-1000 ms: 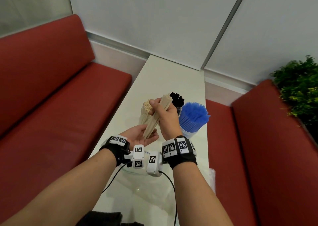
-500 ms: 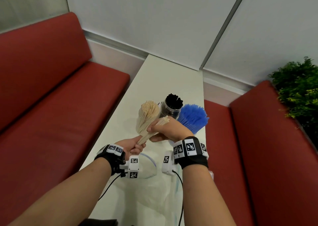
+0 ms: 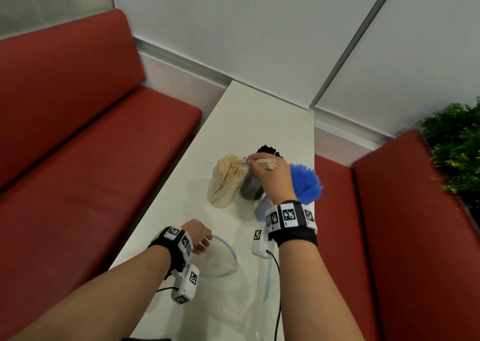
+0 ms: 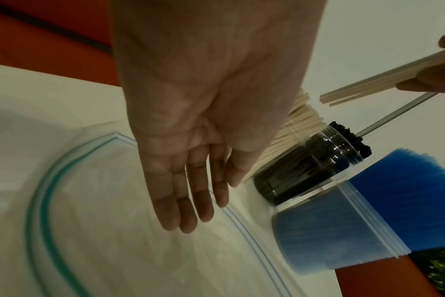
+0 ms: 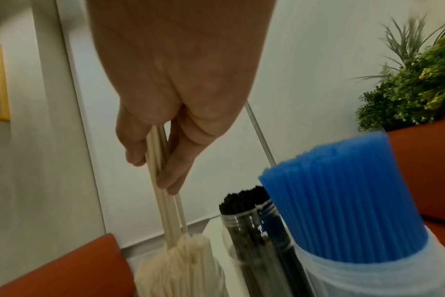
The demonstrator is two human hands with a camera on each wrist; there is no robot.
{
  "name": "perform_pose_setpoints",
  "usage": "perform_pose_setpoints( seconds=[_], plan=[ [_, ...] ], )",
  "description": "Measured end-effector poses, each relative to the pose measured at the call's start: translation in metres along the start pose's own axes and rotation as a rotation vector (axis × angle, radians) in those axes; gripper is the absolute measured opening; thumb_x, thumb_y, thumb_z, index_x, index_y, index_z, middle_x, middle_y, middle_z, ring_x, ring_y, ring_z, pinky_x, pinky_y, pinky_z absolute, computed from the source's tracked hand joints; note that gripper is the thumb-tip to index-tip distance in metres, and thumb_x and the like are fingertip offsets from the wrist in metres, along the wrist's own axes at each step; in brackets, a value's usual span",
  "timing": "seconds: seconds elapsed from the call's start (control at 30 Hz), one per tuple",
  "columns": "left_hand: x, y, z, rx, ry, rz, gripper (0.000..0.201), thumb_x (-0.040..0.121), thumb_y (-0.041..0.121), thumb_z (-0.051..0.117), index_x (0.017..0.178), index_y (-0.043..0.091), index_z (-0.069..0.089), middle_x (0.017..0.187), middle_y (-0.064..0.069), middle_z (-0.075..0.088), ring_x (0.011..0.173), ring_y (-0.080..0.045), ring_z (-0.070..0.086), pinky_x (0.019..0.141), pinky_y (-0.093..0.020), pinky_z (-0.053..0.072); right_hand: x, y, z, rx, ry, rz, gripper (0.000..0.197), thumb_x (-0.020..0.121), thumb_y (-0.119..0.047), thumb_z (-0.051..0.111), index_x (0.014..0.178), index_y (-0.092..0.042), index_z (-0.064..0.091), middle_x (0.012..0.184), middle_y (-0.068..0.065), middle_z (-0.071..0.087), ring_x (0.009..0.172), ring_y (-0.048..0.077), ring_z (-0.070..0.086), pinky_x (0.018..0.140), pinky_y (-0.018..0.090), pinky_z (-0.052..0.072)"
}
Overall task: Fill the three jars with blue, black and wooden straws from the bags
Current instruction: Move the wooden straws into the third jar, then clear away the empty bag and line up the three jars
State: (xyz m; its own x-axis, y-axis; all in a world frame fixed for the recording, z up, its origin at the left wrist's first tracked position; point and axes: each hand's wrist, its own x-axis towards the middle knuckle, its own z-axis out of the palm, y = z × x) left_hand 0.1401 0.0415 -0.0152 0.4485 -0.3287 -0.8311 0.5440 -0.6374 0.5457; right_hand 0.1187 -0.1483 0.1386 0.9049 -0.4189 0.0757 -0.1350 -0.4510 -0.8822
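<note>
My right hand (image 3: 262,168) grips a small bundle of wooden straws (image 3: 268,164) above the jars, and the bundle's far ends touch the top of the wooden straws packed in the left jar (image 3: 224,184). In the right wrist view the fingers (image 5: 170,176) pinch the bundle (image 5: 165,211) as its tips meet that jar's straws (image 5: 183,261). Beside it stand the jar of black straws (image 3: 252,187) and the blue straws (image 3: 307,182), whose lower part is wrapped in plastic (image 4: 343,231). My left hand (image 3: 204,242) holds nothing, its fingers (image 4: 188,201) straight over an empty zip bag (image 4: 89,221).
The white table (image 3: 249,122) is narrow, with red benches on the left (image 3: 91,146) and right (image 3: 415,223). A second clear bag (image 3: 265,288) lies near the front edge under my right forearm. A green plant (image 3: 457,146) stands behind the right bench.
My right hand carried the wooden bundle up and forward onto the wooden-straw jar. My left hand let go of the bundle's lower end and dropped to the empty bag.
</note>
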Motion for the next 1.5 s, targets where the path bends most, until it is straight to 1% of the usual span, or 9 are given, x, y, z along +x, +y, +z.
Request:
perform_pose_setpoints(
  seconds=[0.13, 0.37, 0.53, 0.67, 0.83, 1.03, 1.2, 1.37, 1.5],
  plan=[
    [-0.003, -0.003, 0.003, 0.032, 0.011, -0.044, 0.015, 0.096, 0.009, 0.052, 0.086, 0.0, 0.058, 0.077, -0.016, 0.058, 0.059, -0.025, 0.054, 0.056, -0.031, 0.048, -0.013, 0.022, 0.017, -0.043, -0.005, -0.035, 0.025, 0.092, -0.017, 0.074, 0.078, -0.037, 0.073, 0.075, -0.022, 0.071, 0.065, -0.004, 0.061, 0.065, 0.011, 0.047],
    [0.002, -0.02, 0.004, 0.645, 0.048, 0.134, 0.019, 0.09, 0.015, 0.059, 0.105, 0.011, 0.07, 0.107, -0.008, 0.068, 0.098, -0.024, 0.064, 0.082, -0.028, 0.05, -0.004, 0.04, 0.035, -0.082, -0.085, 0.116, 0.006, 0.093, -0.021, 0.074, 0.093, -0.022, 0.079, 0.095, -0.001, 0.076, 0.086, 0.015, 0.068, 0.084, 0.04, 0.057],
    [0.013, -0.029, 0.016, 1.051, -0.036, 0.245, 0.05, 0.087, 0.03, 0.068, 0.135, 0.021, 0.053, 0.139, -0.005, 0.048, 0.126, -0.025, 0.047, 0.104, -0.031, 0.039, 0.035, 0.021, 0.04, -0.203, -0.174, 0.169, 0.008, 0.095, -0.017, 0.071, 0.1, -0.014, 0.076, 0.081, -0.011, 0.066, 0.065, -0.008, 0.06, 0.068, 0.017, 0.046],
    [0.02, -0.036, 0.021, 1.321, -0.022, 0.328, 0.065, 0.086, 0.033, 0.064, 0.145, 0.027, 0.037, 0.144, -0.007, 0.031, 0.125, -0.036, 0.037, 0.103, -0.041, 0.041, 0.047, 0.009, 0.05, -0.051, 0.084, -0.023, 0.023, 0.092, -0.012, 0.072, 0.114, -0.018, 0.07, 0.11, -0.003, 0.066, 0.098, 0.008, 0.06, 0.08, 0.016, 0.045],
    [0.025, -0.042, 0.025, 1.271, -0.028, 0.313, 0.065, 0.092, 0.048, 0.051, 0.151, 0.029, 0.03, 0.158, -0.007, 0.014, 0.141, -0.039, 0.018, 0.114, -0.051, 0.026, 0.044, 0.029, 0.082, -0.253, 0.147, -0.262, 0.029, 0.105, -0.014, 0.051, 0.128, -0.007, 0.066, 0.134, 0.012, 0.065, 0.128, 0.029, 0.056, 0.109, 0.039, 0.043],
    [0.019, -0.033, 0.033, 0.8, -0.042, 0.021, 0.101, 0.081, 0.085, 0.023, 0.157, 0.021, 0.003, 0.163, -0.009, -0.004, 0.149, -0.035, -0.009, 0.116, -0.058, 0.002, 0.04, 0.075, 0.103, -0.691, -0.222, 0.006, 0.065, 0.11, -0.05, 0.022, 0.164, -0.015, 0.016, 0.173, 0.005, 0.005, 0.159, 0.024, -0.007, 0.128, 0.05, 0.0],
    [0.007, -0.024, 0.038, 1.177, -0.193, 0.079, 0.098, 0.076, 0.086, 0.038, 0.151, 0.023, 0.033, 0.161, -0.014, -0.014, 0.142, -0.045, -0.025, 0.111, -0.066, -0.005, 0.043, 0.064, 0.11, -0.794, -0.157, -0.057, 0.078, 0.104, -0.063, 0.026, 0.165, -0.019, 0.002, 0.172, 0.007, -0.006, 0.157, 0.033, -0.014, 0.126, 0.053, -0.011],
    [0.008, -0.026, 0.035, 1.045, -0.046, 0.079, 0.072, 0.096, 0.063, 0.028, 0.153, 0.018, 0.027, 0.162, -0.016, -0.007, 0.144, -0.049, -0.013, 0.115, -0.057, -0.004, 0.045, 0.07, 0.109, -0.839, -0.332, 0.012, 0.082, 0.106, -0.057, 0.035, 0.164, -0.014, -0.004, 0.172, 0.006, -0.011, 0.157, 0.03, -0.016, 0.127, 0.055, -0.003],
    [-0.003, -0.012, 0.006, 0.637, -0.042, 0.146, 0.063, 0.094, 0.061, 0.041, 0.137, 0.017, 0.052, 0.152, -0.008, 0.038, 0.138, -0.028, 0.034, 0.113, -0.038, 0.021, 0.05, 0.06, 0.1, -0.826, -0.366, 0.075, 0.086, 0.104, -0.059, 0.039, 0.164, -0.016, -0.005, 0.172, 0.006, -0.011, 0.157, 0.033, -0.014, 0.125, 0.06, -0.003]
  ],
)
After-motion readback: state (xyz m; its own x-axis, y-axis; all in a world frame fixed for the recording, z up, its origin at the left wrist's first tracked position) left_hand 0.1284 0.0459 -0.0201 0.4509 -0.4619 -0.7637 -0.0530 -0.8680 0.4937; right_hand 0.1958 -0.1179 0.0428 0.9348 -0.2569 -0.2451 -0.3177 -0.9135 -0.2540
